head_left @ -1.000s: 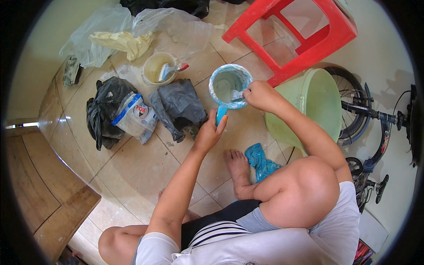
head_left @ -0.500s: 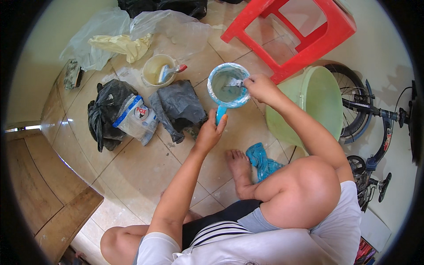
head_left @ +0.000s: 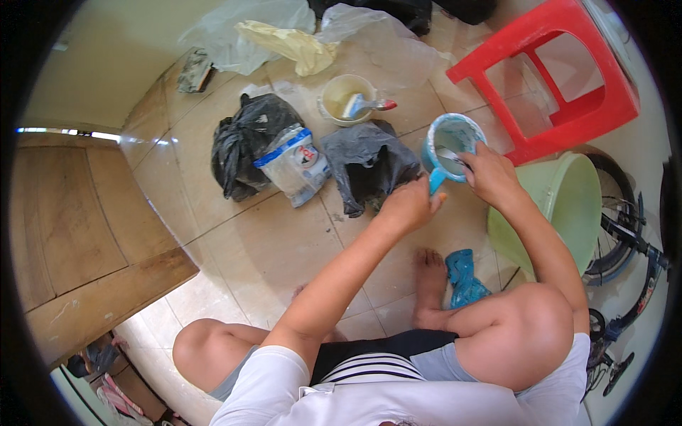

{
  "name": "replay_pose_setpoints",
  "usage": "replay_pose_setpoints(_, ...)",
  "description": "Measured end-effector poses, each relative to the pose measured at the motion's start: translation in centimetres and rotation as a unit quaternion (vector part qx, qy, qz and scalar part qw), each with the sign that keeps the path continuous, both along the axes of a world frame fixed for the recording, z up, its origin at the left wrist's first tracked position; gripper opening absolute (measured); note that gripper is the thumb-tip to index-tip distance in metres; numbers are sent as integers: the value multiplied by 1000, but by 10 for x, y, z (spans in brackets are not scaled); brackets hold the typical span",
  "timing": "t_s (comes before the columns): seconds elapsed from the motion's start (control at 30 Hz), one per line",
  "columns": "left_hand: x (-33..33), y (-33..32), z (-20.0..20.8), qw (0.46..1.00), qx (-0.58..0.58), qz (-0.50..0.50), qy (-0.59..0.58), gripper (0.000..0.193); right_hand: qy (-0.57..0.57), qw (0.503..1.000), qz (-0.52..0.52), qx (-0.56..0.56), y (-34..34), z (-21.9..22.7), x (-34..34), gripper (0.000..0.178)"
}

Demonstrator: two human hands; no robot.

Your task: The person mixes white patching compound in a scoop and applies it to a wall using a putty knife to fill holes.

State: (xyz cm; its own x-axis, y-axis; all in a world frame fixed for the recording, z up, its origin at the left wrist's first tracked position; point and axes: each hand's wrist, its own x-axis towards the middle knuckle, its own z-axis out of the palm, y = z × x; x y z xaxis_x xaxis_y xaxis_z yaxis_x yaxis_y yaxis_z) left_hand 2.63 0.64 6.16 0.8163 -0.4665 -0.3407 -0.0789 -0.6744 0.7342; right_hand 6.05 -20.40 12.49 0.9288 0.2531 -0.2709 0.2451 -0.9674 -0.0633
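My left hand (head_left: pixel 410 207) grips the handle of a blue dipper (head_left: pixel 453 132), holding it above the tiled floor. White residue coats the dipper's rim and inner wall, and some pale grey-white material lies in the bottom. Into its mouth reaches what looks like a metal spoon (head_left: pixel 447 154), its handle pinched by the fingers of my right hand (head_left: pixel 491 175). Just beyond my left hand is a crumpled dark plastic bag (head_left: pixel 366 160), its mouth gaping. Farther off, a small cream bucket (head_left: pixel 323 106) has a paintbrush (head_left: pixel 366 105) with a red-tipped handle resting in it.
A red plastic stool (head_left: pixel 540 138) and a tipped pale green bucket (head_left: pixel 522 224) stand at right, before a bicycle (head_left: pixel 625 234). A blue cloth (head_left: pixel 463 278) lies by my foot. At left are a black bag (head_left: pixel 245 138), a white-and-blue packet (head_left: pixel 298 167) and a wooden door (head_left: pixel 85 227).
The whole view has shifted, so the floor things appear farther right. The dipper is tilted more toward me, and my right hand with the spoon has come over its near right side.
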Motion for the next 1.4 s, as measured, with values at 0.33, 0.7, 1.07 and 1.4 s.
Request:
replay_pose_setpoints(0.33, 66, 118, 146, 974, -35, 197, -107, 33, 59, 995, -3, -84, -24, -21, -14, 32)
replay_pose_setpoints(0.7, 97, 216, -2, 900, 231, 326, -175, 26, -25, 999, -21, -9, 1, 18, -18, 44)
replay_pose_setpoints(1.07, 95, 210, -25, 901, 297, 285, -137, 21, -39, 998, -46, -1, -1, 23, -19, 44)
replay_pose_setpoints(1.4, 73, 228, 33, 969, 65, 212, -111, 14, -30, 982, -19, 186, 22, 44, -18, 37)
